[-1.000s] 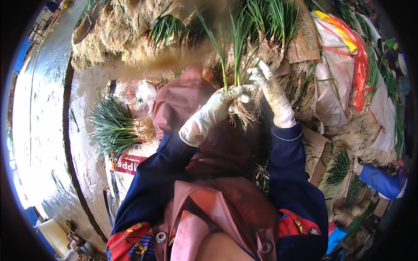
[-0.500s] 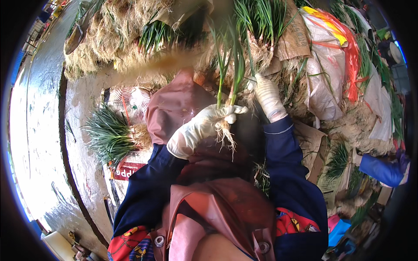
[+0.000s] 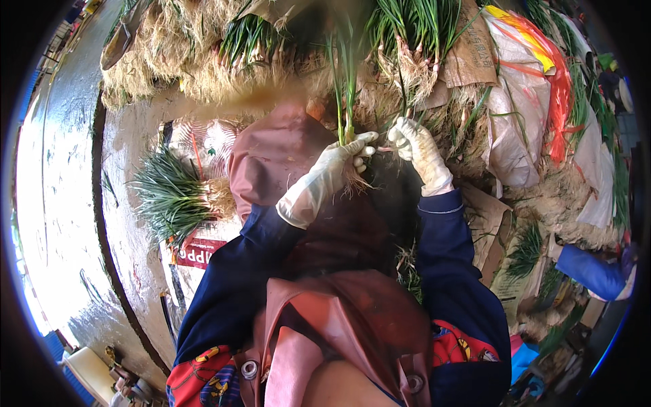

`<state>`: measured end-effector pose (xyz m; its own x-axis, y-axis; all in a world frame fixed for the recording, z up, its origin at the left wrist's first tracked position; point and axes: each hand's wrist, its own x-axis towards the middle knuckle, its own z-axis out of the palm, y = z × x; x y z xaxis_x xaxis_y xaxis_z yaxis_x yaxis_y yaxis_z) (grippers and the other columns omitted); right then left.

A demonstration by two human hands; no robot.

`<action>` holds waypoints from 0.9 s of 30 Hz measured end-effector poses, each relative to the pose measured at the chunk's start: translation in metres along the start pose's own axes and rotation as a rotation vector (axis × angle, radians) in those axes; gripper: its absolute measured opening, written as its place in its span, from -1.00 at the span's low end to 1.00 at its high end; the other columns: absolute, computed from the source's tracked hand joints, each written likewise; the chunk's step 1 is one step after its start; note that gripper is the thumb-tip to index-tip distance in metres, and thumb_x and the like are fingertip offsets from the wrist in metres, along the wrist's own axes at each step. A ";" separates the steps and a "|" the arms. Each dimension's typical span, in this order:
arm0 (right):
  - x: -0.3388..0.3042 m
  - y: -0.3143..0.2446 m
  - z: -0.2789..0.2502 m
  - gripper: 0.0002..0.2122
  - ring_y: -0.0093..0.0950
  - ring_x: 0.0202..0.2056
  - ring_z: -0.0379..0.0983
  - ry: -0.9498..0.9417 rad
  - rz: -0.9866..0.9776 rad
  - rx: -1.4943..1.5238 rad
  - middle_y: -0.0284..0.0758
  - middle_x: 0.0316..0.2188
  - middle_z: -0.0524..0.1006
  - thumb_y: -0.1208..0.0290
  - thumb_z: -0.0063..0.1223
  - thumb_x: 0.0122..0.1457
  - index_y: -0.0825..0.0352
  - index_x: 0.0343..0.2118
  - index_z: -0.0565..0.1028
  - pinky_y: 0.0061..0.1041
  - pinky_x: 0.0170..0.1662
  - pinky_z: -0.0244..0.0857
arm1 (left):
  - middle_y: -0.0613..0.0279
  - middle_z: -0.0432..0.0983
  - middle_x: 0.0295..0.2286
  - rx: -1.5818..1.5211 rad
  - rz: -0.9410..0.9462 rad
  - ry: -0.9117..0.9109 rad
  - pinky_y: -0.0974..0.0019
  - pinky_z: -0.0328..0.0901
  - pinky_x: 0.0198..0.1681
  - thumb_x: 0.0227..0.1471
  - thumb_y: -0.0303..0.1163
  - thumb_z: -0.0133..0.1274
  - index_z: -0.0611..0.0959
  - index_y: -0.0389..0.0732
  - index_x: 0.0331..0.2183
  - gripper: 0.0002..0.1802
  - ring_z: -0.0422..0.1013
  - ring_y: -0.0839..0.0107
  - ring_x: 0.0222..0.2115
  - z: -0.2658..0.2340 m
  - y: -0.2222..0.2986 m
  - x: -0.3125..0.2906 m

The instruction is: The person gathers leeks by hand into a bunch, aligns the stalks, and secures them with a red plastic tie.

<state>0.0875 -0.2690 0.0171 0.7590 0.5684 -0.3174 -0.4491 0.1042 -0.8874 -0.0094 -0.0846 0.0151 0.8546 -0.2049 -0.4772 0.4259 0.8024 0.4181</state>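
My left hand, in a white glove, is closed round a few spring onions. Their green leaves point away from me, and the pale roots hang below my fingers. To the right, my gloved right hand is pinched at about the same height. A thin stalk rises from its fingers, and a pinkish tip pokes out toward the left hand, so it seems to grip a single spring onion. The two hands are a short gap apart, above the brown apron over my lap.
A tidy bunch of spring onions lies on sacking at the left, by the wet concrete floor. Rooty heaps and loose spring onions spread ahead. At right are a white sack and another person's blue sleeve.
My left hand has shifted slightly away from me and right, its spring onions now more upright. The right hand has turned and moved a little right, its fingers curling inward.
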 end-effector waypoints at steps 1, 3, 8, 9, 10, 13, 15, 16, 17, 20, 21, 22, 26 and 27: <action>-0.008 0.003 -0.001 -0.76 -0.78 -0.70 0.16 0.028 0.122 -0.055 -0.51 -0.61 0.46 0.15 -0.02 0.17 0.22 -0.46 0.47 -0.76 -0.66 -0.01 | 0.45 0.38 -0.62 0.046 0.020 -0.032 0.52 0.16 -0.56 0.11 -0.26 -0.03 0.47 -0.25 -0.06 -0.61 0.15 0.66 -0.69 -0.002 0.004 0.000; -0.031 0.004 -0.008 -0.69 -0.71 -0.68 0.25 -0.085 0.356 -0.622 -0.46 -0.59 0.48 0.07 0.04 0.10 0.27 -0.37 0.47 -0.71 -0.62 0.13 | 0.50 0.26 -0.67 -0.112 0.007 -0.153 0.53 0.12 -0.54 0.13 -0.21 -0.08 0.42 -0.27 -0.01 -0.55 0.08 0.65 -0.70 -0.007 0.014 -0.002; -0.034 -0.024 -0.032 -0.67 -0.46 -0.34 0.50 0.238 -0.156 -1.196 -0.35 -0.40 0.58 0.08 0.14 0.01 0.23 -0.29 0.50 -0.50 -0.27 0.33 | 0.42 0.34 -0.60 -0.230 0.025 -0.062 0.46 0.21 -0.46 0.17 -0.23 -0.16 0.36 -0.29 0.02 -0.55 0.13 0.63 -0.66 -0.004 0.023 -0.002; -0.011 -0.037 -0.037 -0.75 -0.58 -0.44 0.48 0.396 -0.154 -0.871 -0.44 -0.47 0.58 0.13 0.10 0.06 0.21 -0.34 0.50 -0.57 -0.37 0.31 | 0.36 0.42 -0.49 -0.234 0.032 -0.161 0.45 0.25 -0.41 0.16 -0.27 -0.15 0.39 -0.29 -0.01 -0.59 0.16 0.62 -0.64 -0.001 0.023 0.000; 0.013 -0.052 -0.044 -0.83 -0.67 -0.51 0.43 0.487 -0.339 -0.927 -0.52 -0.54 0.56 0.21 0.05 0.12 0.19 -0.39 0.50 -0.64 -0.47 0.25 | 0.35 0.42 -0.48 -0.258 0.014 -0.166 0.45 0.25 -0.42 0.16 -0.28 -0.15 0.39 -0.29 -0.01 -0.59 0.15 0.62 -0.64 0.002 0.023 0.001; 0.074 -0.091 -0.059 -0.52 -0.26 -0.39 0.46 0.854 -0.041 -1.402 -0.21 -0.42 0.55 -0.18 -0.05 0.00 0.21 -0.32 0.50 -0.32 -0.31 0.28 | 0.37 0.42 -0.46 -0.279 0.001 -0.303 0.50 0.21 -0.51 0.14 -0.32 -0.11 0.40 -0.28 -0.01 -0.60 0.12 0.64 -0.67 0.010 0.028 0.006; 0.091 -0.103 -0.057 -0.53 -0.17 -0.30 0.45 0.749 0.001 -1.528 -0.20 -0.33 0.54 -0.17 -0.03 -0.03 0.19 -0.33 0.51 -0.27 -0.23 0.29 | 0.36 0.42 -0.50 -0.196 0.047 -0.251 0.55 0.16 -0.57 0.12 -0.31 -0.05 0.43 -0.28 -0.05 -0.62 0.12 0.64 -0.70 0.013 0.034 0.008; 0.092 -0.107 -0.051 -0.57 -0.18 -0.30 0.45 0.727 0.007 -1.555 -0.20 -0.32 0.53 -0.12 0.02 -0.04 0.19 -0.34 0.51 -0.27 -0.23 0.30 | 0.35 0.42 -0.52 -0.164 0.067 -0.240 0.57 0.14 -0.60 0.10 -0.31 -0.03 0.45 -0.27 -0.07 -0.63 0.12 0.64 -0.71 0.014 0.037 0.008; 0.085 -0.106 -0.043 -0.62 -0.18 -0.33 0.45 0.761 -0.138 -1.602 -0.20 -0.33 0.53 -0.05 0.07 -0.05 0.20 -0.36 0.52 -0.25 -0.26 0.30 | 0.29 0.49 -0.44 -0.122 0.091 -0.188 0.60 0.11 -0.61 0.08 -0.33 0.00 0.47 -0.27 -0.08 -0.64 0.11 0.66 -0.71 0.016 0.039 0.010; 0.043 -0.095 -0.005 -0.78 -0.30 -0.48 0.44 0.914 -0.536 -1.759 -0.29 -0.49 0.47 0.18 0.22 -0.13 0.16 -0.47 0.47 -0.28 -0.41 0.29 | 0.17 0.53 -0.31 0.000 0.153 -0.080 0.59 0.11 -0.61 0.06 -0.33 0.04 0.50 -0.26 -0.10 -0.65 0.12 0.66 -0.71 0.026 0.040 0.017; 0.026 -0.086 0.010 -0.78 -0.33 -0.49 0.44 0.845 -0.518 -1.732 -0.32 -0.50 0.45 0.23 0.25 -0.15 0.15 -0.47 0.46 -0.31 -0.42 0.29 | 0.10 0.52 -0.24 0.080 0.171 -0.043 0.60 0.10 -0.61 0.04 -0.34 0.07 0.53 -0.25 -0.12 -0.65 0.16 0.67 -0.70 0.031 0.039 0.022; 0.011 -0.076 0.024 -0.77 -0.35 -0.50 0.43 0.806 -0.641 -1.693 -0.35 -0.52 0.44 0.27 0.27 -0.17 0.15 -0.47 0.44 -0.34 -0.43 0.29 | 0.11 0.55 -0.29 0.069 0.140 -0.054 0.58 0.10 -0.63 0.02 -0.34 0.09 0.53 -0.27 -0.14 -0.65 0.19 0.66 -0.71 0.036 0.036 0.028; -0.023 -0.036 0.057 -0.77 -0.50 -0.48 0.42 0.419 -0.792 -1.356 -0.38 -0.51 0.47 0.26 0.27 -0.11 0.24 -0.43 0.48 -0.48 -0.39 0.32 | 0.34 0.44 -0.65 0.050 0.120 0.055 0.56 0.08 -0.68 0.02 -0.42 0.07 0.61 -0.34 -0.30 -0.80 0.17 0.63 -0.74 0.043 0.021 0.038; -0.020 -0.031 0.057 -0.78 -0.51 -0.47 0.44 0.459 -0.657 -1.074 -0.38 -0.51 0.48 0.27 0.24 -0.06 0.25 -0.42 0.48 -0.52 -0.37 0.32 | 0.33 0.44 -0.64 0.059 0.122 0.107 0.56 0.08 -0.68 0.02 -0.43 0.06 0.61 -0.35 -0.30 -0.79 0.17 0.64 -0.74 0.039 0.019 0.035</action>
<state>0.0592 -0.2371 0.0706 0.8734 0.3147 0.3716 0.4870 -0.5580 -0.6719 0.0399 -0.0985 0.0364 0.8661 -0.0446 -0.4980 0.3400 0.7828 0.5212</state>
